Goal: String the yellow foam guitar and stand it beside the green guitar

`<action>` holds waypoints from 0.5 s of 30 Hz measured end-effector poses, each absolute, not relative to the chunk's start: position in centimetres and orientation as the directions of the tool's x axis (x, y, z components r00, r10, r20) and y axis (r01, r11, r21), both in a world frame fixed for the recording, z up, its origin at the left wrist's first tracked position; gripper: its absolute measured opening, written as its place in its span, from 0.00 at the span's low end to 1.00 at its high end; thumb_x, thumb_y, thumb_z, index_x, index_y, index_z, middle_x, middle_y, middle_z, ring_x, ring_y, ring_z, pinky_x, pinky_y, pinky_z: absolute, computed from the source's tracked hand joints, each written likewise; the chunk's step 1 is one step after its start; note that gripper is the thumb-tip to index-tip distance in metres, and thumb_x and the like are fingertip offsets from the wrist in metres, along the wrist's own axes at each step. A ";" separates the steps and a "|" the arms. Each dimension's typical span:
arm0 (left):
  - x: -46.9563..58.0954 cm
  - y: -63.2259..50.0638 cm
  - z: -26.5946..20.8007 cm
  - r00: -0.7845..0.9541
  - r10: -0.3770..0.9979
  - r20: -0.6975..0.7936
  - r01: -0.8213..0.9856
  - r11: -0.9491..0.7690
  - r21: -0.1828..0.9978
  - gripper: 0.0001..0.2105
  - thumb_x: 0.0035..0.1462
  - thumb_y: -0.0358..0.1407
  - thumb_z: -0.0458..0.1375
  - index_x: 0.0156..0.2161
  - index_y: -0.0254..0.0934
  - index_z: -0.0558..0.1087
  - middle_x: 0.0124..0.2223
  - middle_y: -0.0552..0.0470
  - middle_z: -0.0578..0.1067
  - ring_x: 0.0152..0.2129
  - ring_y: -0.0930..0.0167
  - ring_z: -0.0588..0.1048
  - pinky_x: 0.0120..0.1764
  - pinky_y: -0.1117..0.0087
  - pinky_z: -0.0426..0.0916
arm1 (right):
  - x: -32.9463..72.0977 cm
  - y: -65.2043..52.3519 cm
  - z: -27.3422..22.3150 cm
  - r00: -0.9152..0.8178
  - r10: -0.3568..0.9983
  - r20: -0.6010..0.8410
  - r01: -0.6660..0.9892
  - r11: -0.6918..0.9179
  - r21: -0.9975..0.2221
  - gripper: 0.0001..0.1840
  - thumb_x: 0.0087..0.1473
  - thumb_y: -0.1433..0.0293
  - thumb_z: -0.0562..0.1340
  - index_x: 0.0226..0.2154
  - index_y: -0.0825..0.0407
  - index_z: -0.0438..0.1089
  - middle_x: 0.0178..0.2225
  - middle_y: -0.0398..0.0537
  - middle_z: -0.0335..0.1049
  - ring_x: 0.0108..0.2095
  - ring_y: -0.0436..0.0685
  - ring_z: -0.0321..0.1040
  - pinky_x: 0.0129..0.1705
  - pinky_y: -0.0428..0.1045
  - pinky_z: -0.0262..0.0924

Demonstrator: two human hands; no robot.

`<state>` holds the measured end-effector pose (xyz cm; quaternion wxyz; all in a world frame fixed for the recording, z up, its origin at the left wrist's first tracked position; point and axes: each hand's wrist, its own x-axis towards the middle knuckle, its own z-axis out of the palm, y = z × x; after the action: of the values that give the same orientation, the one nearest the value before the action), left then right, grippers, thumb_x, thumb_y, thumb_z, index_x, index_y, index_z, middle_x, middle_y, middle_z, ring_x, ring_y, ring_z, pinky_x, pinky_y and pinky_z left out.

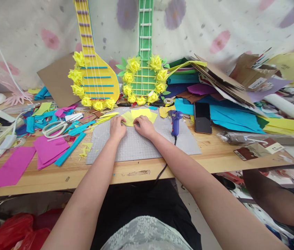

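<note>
Sheets of thin yellow paper (144,113) lie on the grey cutting mat (136,147). My left hand (117,127) rests at their left edge, fingers curled and closed on the paper there. At the front of the sheets, my right hand (145,126) is also closed on the yellow paper, with its fingertips bent inward. How much paper each hand grips is partly hidden by the fingers. A blue glue gun (175,123) stands on the mat to the right of my right hand, its cord running off the front edge.
Behind the mat stand a yellow paper lute (102,78) and a green one (144,74), both trimmed with yellow flowers. White scissors (55,129) and magenta paper (50,149) lie left; a phone (202,118) and blue paper (237,116) lie right. Another person's arm (274,201) shows at right.
</note>
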<state>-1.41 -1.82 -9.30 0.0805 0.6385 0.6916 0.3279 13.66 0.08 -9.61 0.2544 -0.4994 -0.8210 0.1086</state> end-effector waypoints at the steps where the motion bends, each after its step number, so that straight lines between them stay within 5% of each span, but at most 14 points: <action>1: -1.6 -1.9 -9.3 -0.157 0.933 0.323 0.827 -0.055 0.559 0.14 0.42 0.21 0.47 0.30 0.40 0.67 0.40 0.50 0.71 0.46 0.67 0.66 0.50 0.65 0.60 | 13.6 0.1 -9.6 -0.369 0.876 0.309 0.762 0.476 -0.438 0.08 0.52 0.71 0.54 0.32 0.52 0.69 0.36 0.50 0.67 0.40 0.57 0.59 0.41 0.51 0.55; 6: -2.7 -2.2 -9.2 0.020 0.933 0.360 0.845 -0.208 0.493 0.16 0.43 0.24 0.52 0.38 0.40 0.70 0.46 0.52 0.73 0.47 0.68 0.67 0.54 0.65 0.57 | 13.9 0.4 -9.7 -0.350 0.885 0.308 0.717 0.465 -0.520 0.11 0.52 0.74 0.51 0.33 0.52 0.68 0.37 0.49 0.67 0.41 0.56 0.59 0.43 0.51 0.54; 10: -3.1 -2.3 -9.3 -0.076 0.933 0.351 0.896 -0.090 0.435 0.12 0.47 0.34 0.56 0.40 0.38 0.71 0.44 0.48 0.74 0.45 0.63 0.68 0.51 0.61 0.58 | 14.7 0.5 -9.7 -0.305 0.882 0.360 0.640 0.469 -0.608 0.15 0.47 0.77 0.50 0.37 0.53 0.66 0.35 0.47 0.67 0.39 0.54 0.60 0.43 0.49 0.55; 15: -2.6 -2.4 -9.2 -0.131 0.909 0.395 0.941 -0.011 0.337 0.06 0.49 0.35 0.55 0.34 0.40 0.73 0.37 0.48 0.74 0.41 0.60 0.68 0.49 0.59 0.59 | 15.0 -0.3 -9.2 -0.324 0.841 0.433 0.654 0.530 -0.540 0.15 0.45 0.74 0.54 0.39 0.52 0.65 0.36 0.48 0.66 0.41 0.56 0.59 0.44 0.50 0.56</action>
<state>-2.58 -2.44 -9.17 -0.0300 0.6584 0.7027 0.2680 15.04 -0.32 -9.18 0.3481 -0.4658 -0.8024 0.1343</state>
